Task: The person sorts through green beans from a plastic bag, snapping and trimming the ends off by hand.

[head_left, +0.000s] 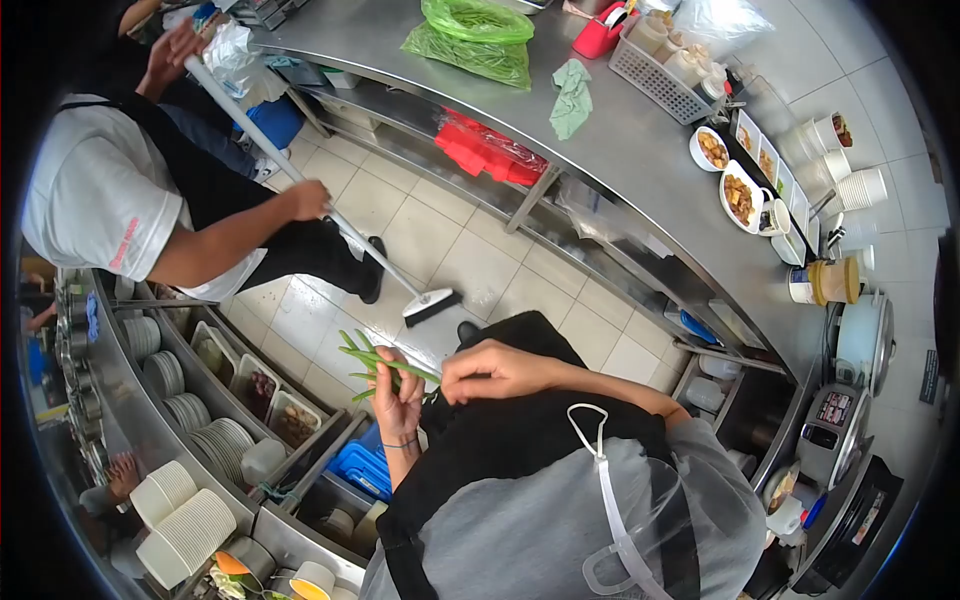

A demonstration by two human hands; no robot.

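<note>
Several green beans (372, 362) fan out from my left hand (400, 390), whose fingers are wrapped round them. Close to its right, my right hand (495, 370) is closed at the end of one bean that reaches across from the left hand; its fingertips point down and are partly hidden. A green plastic bag (475, 45) with more green beans lies on the steel counter (640, 190) beyond both hands.
A co-worker in a white shirt (110, 200) holds a long broom (432, 302) over the tiled floor (465, 265). Bowls of food (740, 198) and a grey basket (665, 75) stand on the counter. Stacked white containers (190, 540) and plates (215, 445) are at the lower left.
</note>
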